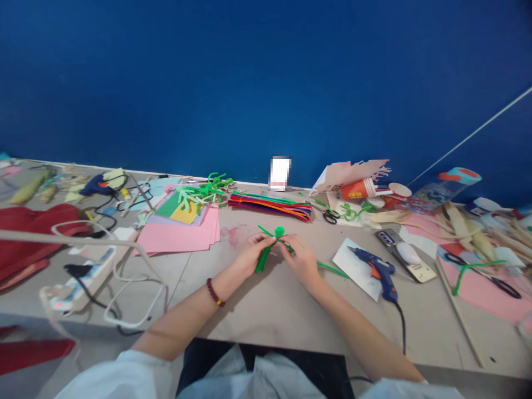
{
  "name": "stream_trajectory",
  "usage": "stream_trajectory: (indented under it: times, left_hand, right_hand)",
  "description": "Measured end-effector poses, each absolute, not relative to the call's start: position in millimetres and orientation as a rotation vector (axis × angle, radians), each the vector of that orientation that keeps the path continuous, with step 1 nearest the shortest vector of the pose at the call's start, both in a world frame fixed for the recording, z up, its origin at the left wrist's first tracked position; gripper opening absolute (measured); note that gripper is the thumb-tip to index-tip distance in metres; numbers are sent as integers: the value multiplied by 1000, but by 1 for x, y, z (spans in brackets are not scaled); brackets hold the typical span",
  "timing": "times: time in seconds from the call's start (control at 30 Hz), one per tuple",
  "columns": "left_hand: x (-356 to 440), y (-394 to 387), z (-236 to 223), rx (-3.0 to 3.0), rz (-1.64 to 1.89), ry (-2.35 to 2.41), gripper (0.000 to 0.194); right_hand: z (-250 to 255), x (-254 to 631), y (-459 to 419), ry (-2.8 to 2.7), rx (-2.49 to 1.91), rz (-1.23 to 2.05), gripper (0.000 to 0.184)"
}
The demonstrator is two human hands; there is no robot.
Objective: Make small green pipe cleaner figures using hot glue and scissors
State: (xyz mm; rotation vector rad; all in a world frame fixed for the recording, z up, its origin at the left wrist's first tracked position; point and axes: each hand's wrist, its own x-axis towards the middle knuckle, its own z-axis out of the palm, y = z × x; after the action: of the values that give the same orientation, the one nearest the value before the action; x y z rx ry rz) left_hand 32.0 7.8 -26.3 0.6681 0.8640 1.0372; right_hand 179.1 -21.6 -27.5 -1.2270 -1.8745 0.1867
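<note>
Between my hands is a green pipe-cleaner figure (280, 231) with a round coiled top and a bundle of strands hanging below. My left hand (256, 252) is closed on it from the left, thumb and fingers pinching just under the coil. From the other side my right hand (300, 257) pinches a green pipe cleaner (332, 269), whose long end sticks out to the right past the wrist. The fingertips hide the spot where the strands meet. Beyond the hands lies a bundle of pipe cleaners (270, 206) in many colours.
Right of my hands, a blue glue gun (380, 271) rests on white card, near a phone (405, 257), scissors (330, 216) and a wooden stick (461, 316). On the left are pink paper sheets (178, 233), green pipe-cleaner pieces (208, 191) and a power strip (93, 271) with trailing cables.
</note>
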Motion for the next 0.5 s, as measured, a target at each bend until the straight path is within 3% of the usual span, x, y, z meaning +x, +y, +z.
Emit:
stream_trajectory:
  times: [0.17, 0.5]
  left_hand:
    - [32, 7, -24, 686, 1021, 879, 22]
    - [35, 5, -23, 655, 1021, 826, 26]
  right_hand:
    - [-24, 178, -22, -1729, -1229, 309, 12]
    - [-22, 177, -25, -1681, -1177, 234, 9]
